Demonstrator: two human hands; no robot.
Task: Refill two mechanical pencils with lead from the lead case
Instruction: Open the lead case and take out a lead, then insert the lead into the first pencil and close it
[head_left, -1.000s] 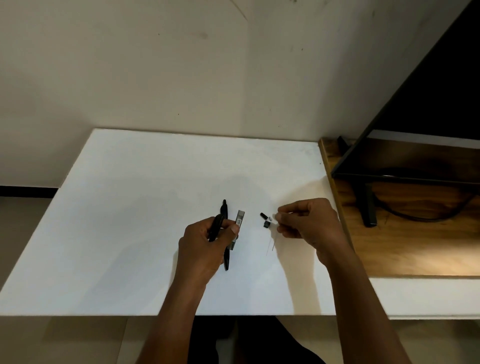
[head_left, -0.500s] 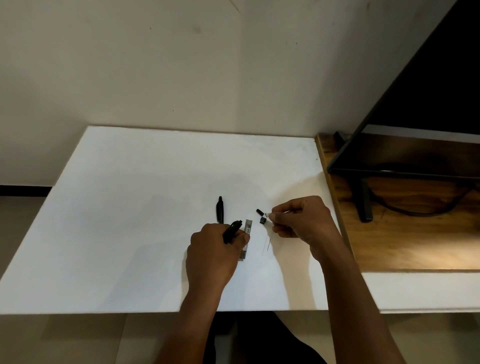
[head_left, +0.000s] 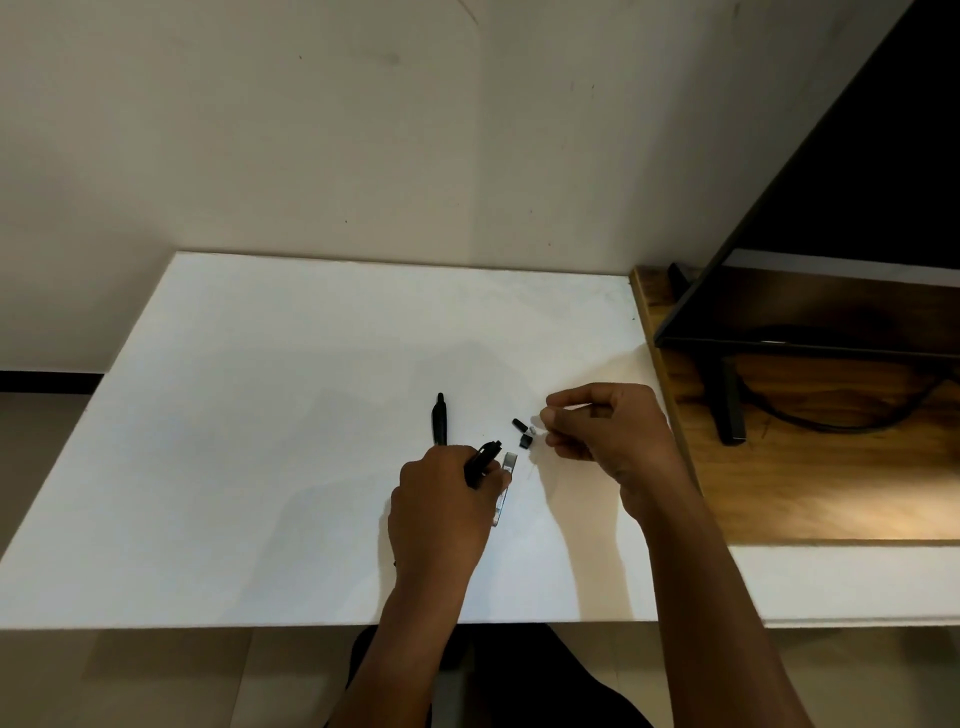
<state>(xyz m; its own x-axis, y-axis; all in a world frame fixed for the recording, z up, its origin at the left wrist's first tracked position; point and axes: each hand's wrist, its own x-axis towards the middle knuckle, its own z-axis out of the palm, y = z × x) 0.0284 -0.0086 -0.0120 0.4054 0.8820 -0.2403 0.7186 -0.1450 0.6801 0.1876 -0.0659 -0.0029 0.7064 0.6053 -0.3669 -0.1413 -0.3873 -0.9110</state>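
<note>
A black mechanical pencil (head_left: 482, 457) sits gripped in the left hand (head_left: 441, 512) above a white table (head_left: 249, 441), its open end tilted up and to the right, toward the right hand (head_left: 605, 431). That hand is closed to a narrow pinch at thumb and forefinger; whether a lead is between them is too fine to tell. The pencil's long axis points almost straight at the pinch, with a short gap between, so the right hand is the one placed to feed the barrel. In the gap lie two small black caps (head_left: 522, 433) and, beside the left thumb, the clear lead case (head_left: 504, 486), lengthwise toward the person. A second pencil (head_left: 439, 420) lies beyond the left knuckles, pointing away. Open tabletop spreads left and ahead; on the right the wooden shelf's edge (head_left: 660, 395) crowds the wrist.
</note>
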